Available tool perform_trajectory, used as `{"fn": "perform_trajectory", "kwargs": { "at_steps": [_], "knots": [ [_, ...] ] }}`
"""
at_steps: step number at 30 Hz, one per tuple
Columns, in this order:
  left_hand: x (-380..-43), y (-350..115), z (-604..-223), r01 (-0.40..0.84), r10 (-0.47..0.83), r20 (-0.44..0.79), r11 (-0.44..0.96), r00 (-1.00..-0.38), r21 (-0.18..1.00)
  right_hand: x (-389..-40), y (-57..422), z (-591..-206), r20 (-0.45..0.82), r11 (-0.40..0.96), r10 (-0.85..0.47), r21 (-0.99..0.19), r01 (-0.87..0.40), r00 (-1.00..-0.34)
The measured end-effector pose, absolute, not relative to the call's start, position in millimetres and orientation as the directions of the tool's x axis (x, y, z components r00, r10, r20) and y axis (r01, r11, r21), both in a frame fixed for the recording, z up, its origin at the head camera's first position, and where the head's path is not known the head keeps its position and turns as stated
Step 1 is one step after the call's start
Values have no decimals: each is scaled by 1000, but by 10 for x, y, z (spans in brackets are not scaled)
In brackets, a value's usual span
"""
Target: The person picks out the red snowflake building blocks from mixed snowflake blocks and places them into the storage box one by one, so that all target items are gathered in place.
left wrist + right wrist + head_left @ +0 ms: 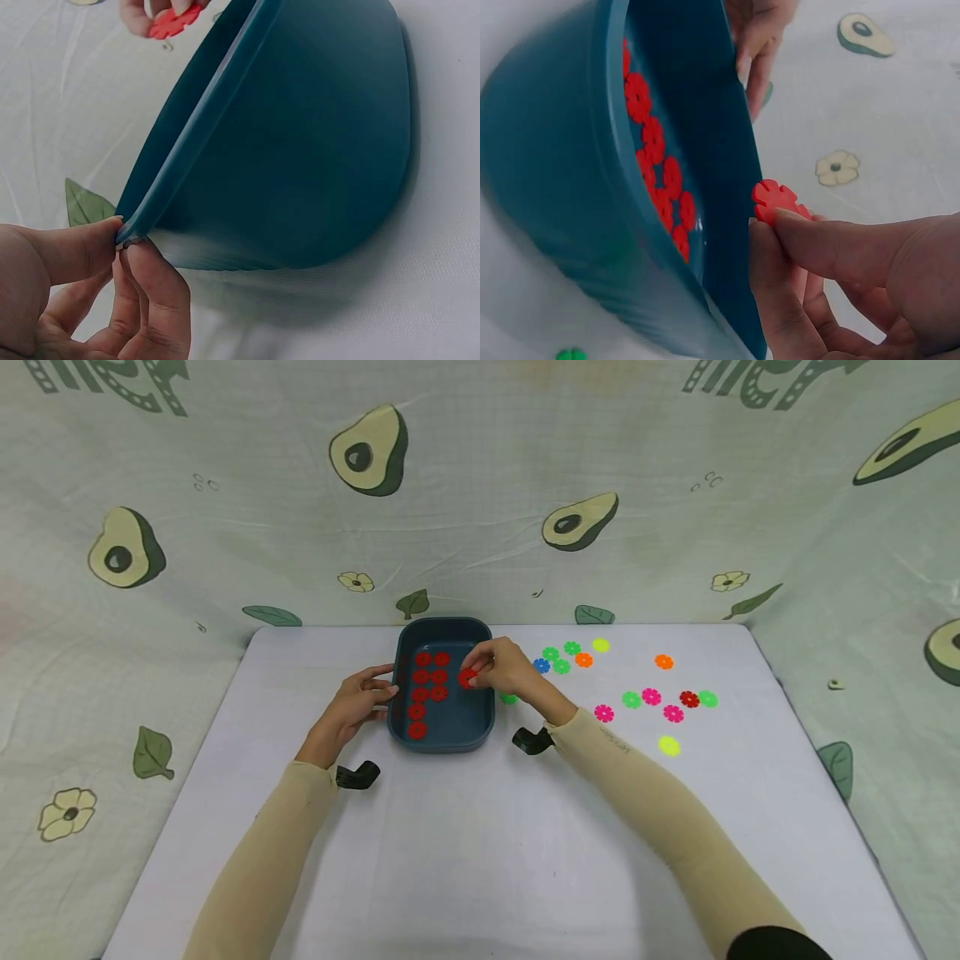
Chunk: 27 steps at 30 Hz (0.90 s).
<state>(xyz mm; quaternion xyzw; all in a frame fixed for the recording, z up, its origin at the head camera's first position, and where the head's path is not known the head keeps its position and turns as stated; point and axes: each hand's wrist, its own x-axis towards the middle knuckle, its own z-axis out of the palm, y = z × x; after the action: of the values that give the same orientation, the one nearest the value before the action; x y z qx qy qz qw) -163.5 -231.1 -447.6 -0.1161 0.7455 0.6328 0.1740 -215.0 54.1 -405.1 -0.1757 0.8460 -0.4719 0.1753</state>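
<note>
A dark teal plastic tub (461, 727) stands at the far middle of the table, with several red flower-shaped discs (420, 694) laid in rough rows along its left side. My left hand (352, 702) pinches the tub's left rim between thumb and fingers, seen closely in the left wrist view. Over the tub's right side, my right hand (501, 667) holds another red flower-shaped disc (776, 198) between thumb and index finger. That disc is above the tub floor, apart from the others.
To the right lie loose discs: a blue disc (541, 666), green discs (632, 699), orange discs (663, 662), pink discs (673, 714), yellow discs (669, 746) and a dark red disc (689, 699). A green disc (509, 698) sits beside the tub under my right wrist. Avocado-print cloth (480, 560) hangs behind the white table (465, 860).
</note>
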Motion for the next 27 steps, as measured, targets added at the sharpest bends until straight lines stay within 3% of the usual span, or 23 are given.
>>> {"fn": "perform_trajectory", "kwargs": {
  "at_steps": [27],
  "knots": [
    [-1652, -2322, -4491, -391, 37, -404, 178, -914, 903, -2149, 93, -4063, -180, 578, -526, -792, -194, -831]
  ]
}}
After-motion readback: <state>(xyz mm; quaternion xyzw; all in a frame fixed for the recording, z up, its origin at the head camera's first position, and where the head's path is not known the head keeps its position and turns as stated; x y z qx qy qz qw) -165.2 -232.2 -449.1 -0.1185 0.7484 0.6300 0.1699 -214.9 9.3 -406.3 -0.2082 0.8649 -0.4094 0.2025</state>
